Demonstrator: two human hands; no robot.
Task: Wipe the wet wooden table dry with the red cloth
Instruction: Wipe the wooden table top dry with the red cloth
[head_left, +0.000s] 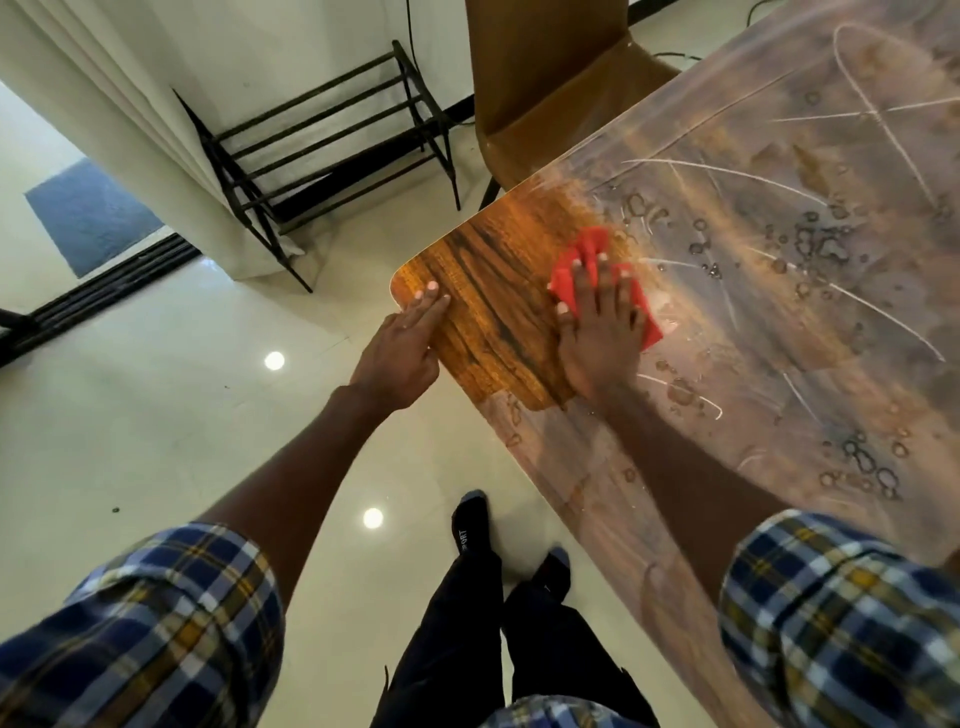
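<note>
The wooden table (498, 291) fills the right side of the head view. Its near-left corner shows dark, clean grain, while the rest carries water drops, puddles and pale streaks. My right hand (597, 332) lies flat, fingers spread, pressing the red cloth (584, 254) onto the table at the border between the dark patch and the wet area. Red cloth shows beyond my fingertips and to the right of my palm. My left hand (405, 348) rests with straight fingers on the table's left edge near the rounded corner, holding nothing.
A brown chair (545, 93) stands at the table's far side. A black metal rack (322, 150) leans by the white curtain (104, 88) on the left. A blue mat (88, 218) lies beyond a floor track. My legs and socked feet (472, 525) stand on glossy tiles.
</note>
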